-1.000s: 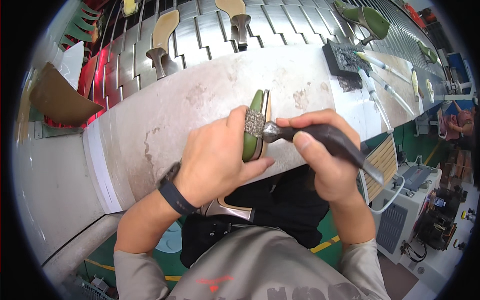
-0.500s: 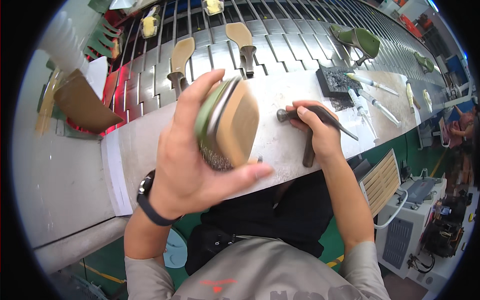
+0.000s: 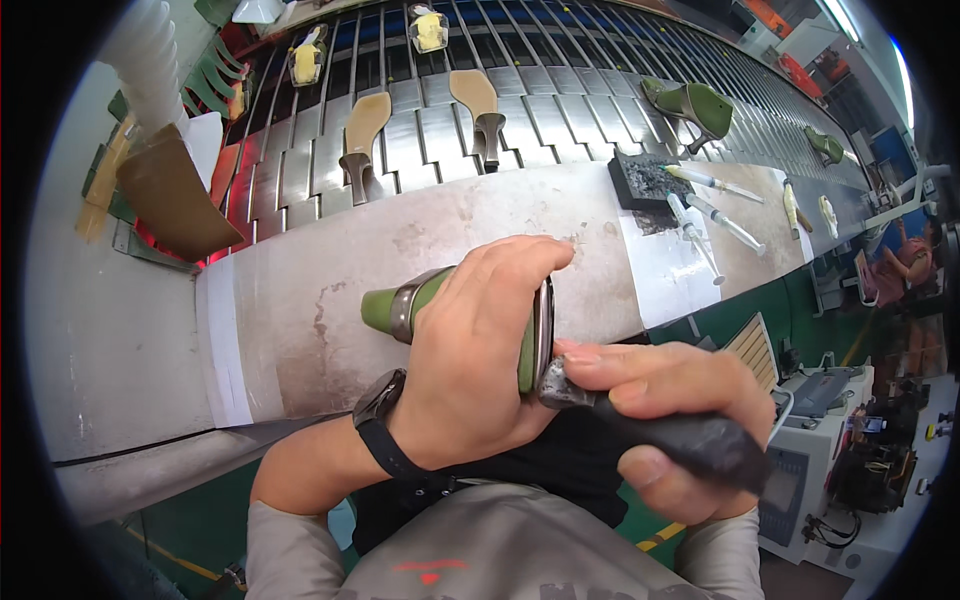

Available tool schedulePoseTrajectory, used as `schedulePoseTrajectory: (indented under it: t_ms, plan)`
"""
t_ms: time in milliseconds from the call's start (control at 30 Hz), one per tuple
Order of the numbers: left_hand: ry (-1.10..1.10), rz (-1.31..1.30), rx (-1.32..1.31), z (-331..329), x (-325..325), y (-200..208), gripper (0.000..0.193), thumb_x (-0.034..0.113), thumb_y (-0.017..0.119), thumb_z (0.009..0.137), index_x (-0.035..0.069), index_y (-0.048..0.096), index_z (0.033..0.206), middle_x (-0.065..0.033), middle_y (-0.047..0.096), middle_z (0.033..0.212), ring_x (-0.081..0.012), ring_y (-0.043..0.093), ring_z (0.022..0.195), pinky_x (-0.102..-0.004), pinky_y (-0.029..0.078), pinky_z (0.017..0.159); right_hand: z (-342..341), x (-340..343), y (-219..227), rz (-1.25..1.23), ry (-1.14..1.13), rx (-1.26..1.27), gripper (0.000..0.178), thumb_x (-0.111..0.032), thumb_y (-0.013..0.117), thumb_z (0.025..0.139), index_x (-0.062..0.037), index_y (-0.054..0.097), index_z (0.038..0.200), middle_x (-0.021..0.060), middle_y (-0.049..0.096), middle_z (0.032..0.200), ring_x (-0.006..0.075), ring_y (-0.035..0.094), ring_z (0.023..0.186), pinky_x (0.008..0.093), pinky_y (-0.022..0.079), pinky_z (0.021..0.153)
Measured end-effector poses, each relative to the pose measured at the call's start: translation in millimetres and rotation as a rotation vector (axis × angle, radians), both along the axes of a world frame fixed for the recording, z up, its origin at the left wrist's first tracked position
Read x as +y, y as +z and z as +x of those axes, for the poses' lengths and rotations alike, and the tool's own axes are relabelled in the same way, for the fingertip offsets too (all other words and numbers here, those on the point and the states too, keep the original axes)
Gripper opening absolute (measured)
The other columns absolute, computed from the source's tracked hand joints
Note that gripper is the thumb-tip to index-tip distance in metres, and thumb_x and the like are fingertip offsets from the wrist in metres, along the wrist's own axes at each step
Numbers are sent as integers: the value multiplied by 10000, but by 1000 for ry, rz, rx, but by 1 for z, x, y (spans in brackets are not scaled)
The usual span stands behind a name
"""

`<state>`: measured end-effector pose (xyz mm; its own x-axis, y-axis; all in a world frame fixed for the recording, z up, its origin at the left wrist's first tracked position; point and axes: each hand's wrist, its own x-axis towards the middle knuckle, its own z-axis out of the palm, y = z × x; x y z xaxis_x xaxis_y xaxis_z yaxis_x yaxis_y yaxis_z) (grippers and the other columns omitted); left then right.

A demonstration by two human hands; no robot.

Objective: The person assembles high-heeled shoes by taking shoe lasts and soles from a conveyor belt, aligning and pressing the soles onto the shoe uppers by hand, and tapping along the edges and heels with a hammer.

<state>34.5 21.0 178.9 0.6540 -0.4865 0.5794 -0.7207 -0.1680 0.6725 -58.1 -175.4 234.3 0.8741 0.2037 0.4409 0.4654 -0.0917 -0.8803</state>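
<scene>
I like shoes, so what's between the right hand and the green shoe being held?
In the head view, the hammer's metal head lies between the right hand and the green shoe, close to its edge; touching is unclear.

Most of the green shoe with a shiny brown strap is lost to me beneath the person's left hand; only its nine o'clock end and three o'clock edge peek out. Whether the dark hammer-like tool with a rough grey metal head, at four o'clock, touches that edge, I can't make out. Its handle looks blurred and covers part of the right hand, whose wrist is hidden too. The grey short-sleeved shirt is cut off at six o'clock, the white ribbed tube at ten. Toward twelve, the pale yellow lumps are too small to identify; likewise, at three, whatever the distant person in pink is handling.
</scene>
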Motion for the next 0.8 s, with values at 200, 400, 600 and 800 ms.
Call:
schedulePoseTrajectory:
  t_ms: [200,400,600,800]
  plan:
    - [-60,-41,-94,-11,4,-12,769,37,834,710,-12,527,1413,-229,668,1351,-441,678,1229,-514,528,1057,8,4,20,25,-132,284,430,-253,860,850,61,642,1047,338,763,1104,388,775,1078,453,608,996]
    - [-43,-32,-142,-39,21,-24,675,87,764,807,-33,532,1430,-247,675,1362,-435,675,1263,-595,501,1092,7,8,32,19,-29,465,363,-181,844,846,71,655,1025,334,763,1106,387,774,1090,467,602,1015]
    - [216,93,-426,-60,61,-114,683,285,695,1018,6,387,1559,-291,554,1542,-441,582,1406,-679,324,1225,-28,34,-53,-5,123,309,324,-50,800,907,39,701,1203,201,776,1239,260,781,1117,348,610,975]
    - [385,260,-402,-54,68,-138,643,318,666,1049,3,427,1556,-277,545,1561,-444,557,1437,-675,302,1235,-50,56,-136,413,-127,521,263,50,675,959,82,650,1219,259,739,1291,263,706,1228,391,521,1114]
